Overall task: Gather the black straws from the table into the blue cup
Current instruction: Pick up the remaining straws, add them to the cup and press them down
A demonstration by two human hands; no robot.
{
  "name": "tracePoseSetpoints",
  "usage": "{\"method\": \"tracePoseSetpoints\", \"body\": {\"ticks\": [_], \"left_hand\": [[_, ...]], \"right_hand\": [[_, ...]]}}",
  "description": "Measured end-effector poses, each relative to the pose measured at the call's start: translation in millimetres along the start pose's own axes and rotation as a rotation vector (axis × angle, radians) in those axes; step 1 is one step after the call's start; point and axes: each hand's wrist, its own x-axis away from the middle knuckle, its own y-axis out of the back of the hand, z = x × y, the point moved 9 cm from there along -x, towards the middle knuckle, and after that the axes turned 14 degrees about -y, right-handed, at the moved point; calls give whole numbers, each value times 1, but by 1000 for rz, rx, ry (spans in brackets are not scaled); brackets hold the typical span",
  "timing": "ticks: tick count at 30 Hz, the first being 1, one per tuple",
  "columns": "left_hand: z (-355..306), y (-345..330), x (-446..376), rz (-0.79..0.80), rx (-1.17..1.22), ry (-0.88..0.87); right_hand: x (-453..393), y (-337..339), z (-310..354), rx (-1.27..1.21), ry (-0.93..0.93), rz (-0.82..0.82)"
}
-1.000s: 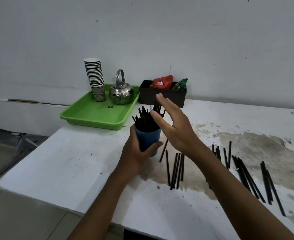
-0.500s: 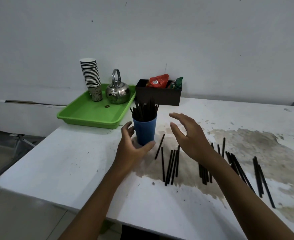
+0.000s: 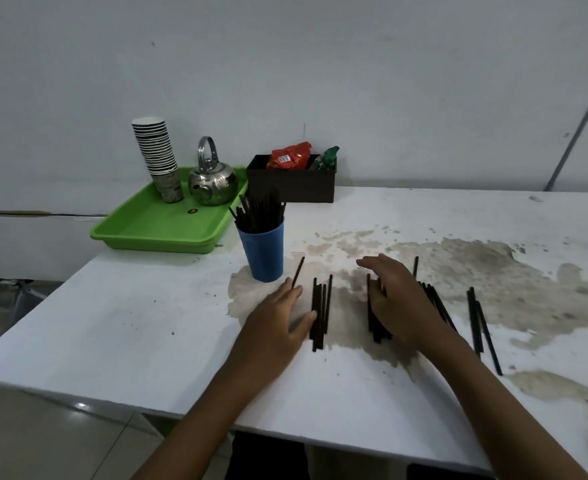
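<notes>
The blue cup (image 3: 264, 252) stands upright on the white table (image 3: 129, 323) with several black straws (image 3: 258, 213) sticking out of it. More black straws lie flat in groups: a bundle (image 3: 320, 311) right of my left hand, a bundle (image 3: 372, 317) partly under my right hand, and a pair (image 3: 478, 320) further right. My left hand (image 3: 278, 313) rests flat on the table, fingers apart, its thumb touching the first bundle. My right hand (image 3: 394, 296) lies over the second bundle with fingers spread, holding nothing that I can see.
A green tray (image 3: 157, 226) at the back left carries a stack of paper cups (image 3: 157, 157) and a steel kettle (image 3: 212, 181). A black box (image 3: 292, 183) with snack packets stands against the wall. The table's front edge runs near my forearms.
Both hands left the cup and dropped to the table. My left hand moved right to the first bundle, and my right hand came down onto the second bundle.
</notes>
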Motion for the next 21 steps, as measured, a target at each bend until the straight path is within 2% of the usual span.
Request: {"method": "tracePoseSetpoints", "body": {"ticks": [6, 10, 13, 15, 21], "left_hand": [[-30, -17, -24, 3, -47, -53], [-53, -29, -42, -43, -45, -117], [-69, -38, -53, -69, -17, -169], [-76, -44, -60, -88, 30, -183], [-88, -58, -77, -97, 201, -226]], "right_hand": [[9, 39, -36, 99, -66, -105], [18, 55, -76, 224, -225, -163], [21, 49, -93, 205, -305, -155], [15, 46, -89, 105, -300, -160], [-8, 47, -71, -481, -378, -171]]}}
